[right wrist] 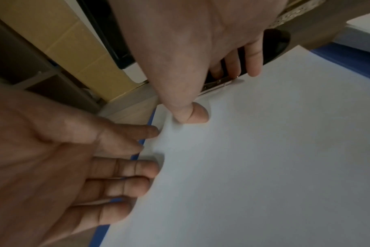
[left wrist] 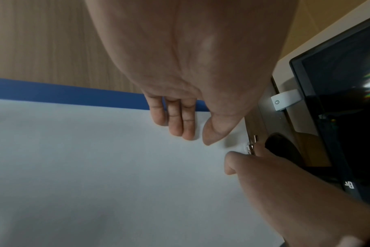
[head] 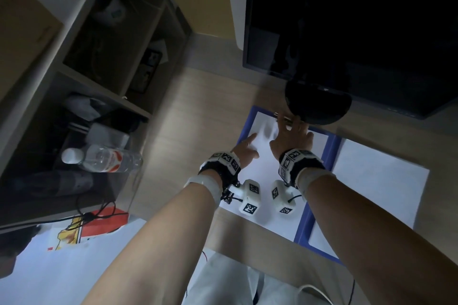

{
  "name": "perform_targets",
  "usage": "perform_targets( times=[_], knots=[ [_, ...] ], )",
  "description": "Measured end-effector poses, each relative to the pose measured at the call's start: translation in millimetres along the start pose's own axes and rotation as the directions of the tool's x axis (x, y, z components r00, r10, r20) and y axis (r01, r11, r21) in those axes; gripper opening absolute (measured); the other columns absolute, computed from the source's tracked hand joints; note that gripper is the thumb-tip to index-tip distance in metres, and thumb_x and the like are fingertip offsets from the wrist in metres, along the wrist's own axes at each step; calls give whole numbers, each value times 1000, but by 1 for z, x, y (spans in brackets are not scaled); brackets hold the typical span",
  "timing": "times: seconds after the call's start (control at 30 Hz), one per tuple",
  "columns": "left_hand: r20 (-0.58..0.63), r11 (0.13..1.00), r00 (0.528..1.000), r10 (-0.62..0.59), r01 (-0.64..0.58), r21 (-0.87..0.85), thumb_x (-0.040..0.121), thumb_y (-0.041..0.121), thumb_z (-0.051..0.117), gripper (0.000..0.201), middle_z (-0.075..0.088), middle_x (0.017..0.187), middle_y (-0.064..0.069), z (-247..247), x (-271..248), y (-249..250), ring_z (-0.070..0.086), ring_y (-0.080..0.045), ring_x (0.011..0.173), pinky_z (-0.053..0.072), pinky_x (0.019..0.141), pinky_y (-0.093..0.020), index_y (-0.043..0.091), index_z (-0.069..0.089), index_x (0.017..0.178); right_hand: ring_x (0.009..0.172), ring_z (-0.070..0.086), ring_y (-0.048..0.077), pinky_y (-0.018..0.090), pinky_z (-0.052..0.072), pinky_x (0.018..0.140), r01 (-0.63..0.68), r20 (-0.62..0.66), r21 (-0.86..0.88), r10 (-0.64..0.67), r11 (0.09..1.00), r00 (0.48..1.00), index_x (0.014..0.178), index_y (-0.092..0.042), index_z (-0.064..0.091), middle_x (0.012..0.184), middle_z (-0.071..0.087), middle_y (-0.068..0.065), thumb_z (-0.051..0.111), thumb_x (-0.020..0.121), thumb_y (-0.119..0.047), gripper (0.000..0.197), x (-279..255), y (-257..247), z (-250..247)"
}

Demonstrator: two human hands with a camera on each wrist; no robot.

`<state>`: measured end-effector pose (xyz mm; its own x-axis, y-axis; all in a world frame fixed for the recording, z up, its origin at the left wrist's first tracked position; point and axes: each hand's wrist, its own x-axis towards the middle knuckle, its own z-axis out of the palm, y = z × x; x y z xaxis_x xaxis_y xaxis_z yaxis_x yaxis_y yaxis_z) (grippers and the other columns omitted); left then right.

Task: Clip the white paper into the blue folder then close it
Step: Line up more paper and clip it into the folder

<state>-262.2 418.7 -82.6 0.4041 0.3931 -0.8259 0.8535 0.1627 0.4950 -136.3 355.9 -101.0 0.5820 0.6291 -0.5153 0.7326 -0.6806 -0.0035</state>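
The blue folder point(head: 332, 156) lies open on the wooden desk. A white paper point(head: 262, 171) covers its left half. My left hand point(head: 252, 145) presses straight fingers point(right wrist: 137, 172) on the paper's left edge, over the blue border point(left wrist: 63, 91). My right hand point(head: 280, 131) reaches to the top edge, where the metal clip point(head: 278, 114) sits. In the right wrist view its fingers point(right wrist: 254, 66) lie over the clip point(right wrist: 217, 83) and its thumb presses the paper point(right wrist: 264, 150) just below. The clip point(left wrist: 251, 145) is mostly hidden, so whether it holds the paper cannot be told.
A dark monitor point(head: 347, 20) stands at the back, its round black base point(head: 319, 106) touching the folder's top edge. Another white sheet point(head: 376, 176) lies on the folder's right half. A shelf unit with a water bottle point(head: 101, 158) is on the left.
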Motion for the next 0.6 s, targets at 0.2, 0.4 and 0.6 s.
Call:
perform_targets(
  times=[0.2, 0.4, 0.6],
  knots=[
    [-3, 1000, 1000, 26, -26, -6, 90, 7, 49, 73, 57, 97, -9, -1, 1, -4, 43, -10, 60, 39, 52, -15, 31, 19, 152, 145, 20, 41, 51, 29, 112, 23, -11, -40, -23, 999, 1000, 156, -33, 4, 161, 16, 17, 46, 90, -33, 78, 6, 0, 1],
    [-7, 999, 1000, 14, -15, -47, 90, 11, 51, 73, 57, 115, -12, 0, -1, -5, 52, -13, 70, 42, 63, -21, 32, 20, 152, 146, 19, 40, 50, 29, 112, 39, 0, -82, -39, 996, 999, 157, -29, -6, 162, 16, 16, 43, 93, -31, 80, 3, 1, -1],
    [-36, 998, 999, -28, 26, -62, 91, 13, 52, 71, 38, 151, -13, 3, -5, -6, 40, -32, 135, 35, 108, -35, 27, 20, 153, 145, 27, 33, 47, 36, 109, 52, -57, 90, -47, 995, 997, 156, -30, -10, 164, 17, 1, 52, 86, -28, 93, -3, 17, -4]
  ],
)
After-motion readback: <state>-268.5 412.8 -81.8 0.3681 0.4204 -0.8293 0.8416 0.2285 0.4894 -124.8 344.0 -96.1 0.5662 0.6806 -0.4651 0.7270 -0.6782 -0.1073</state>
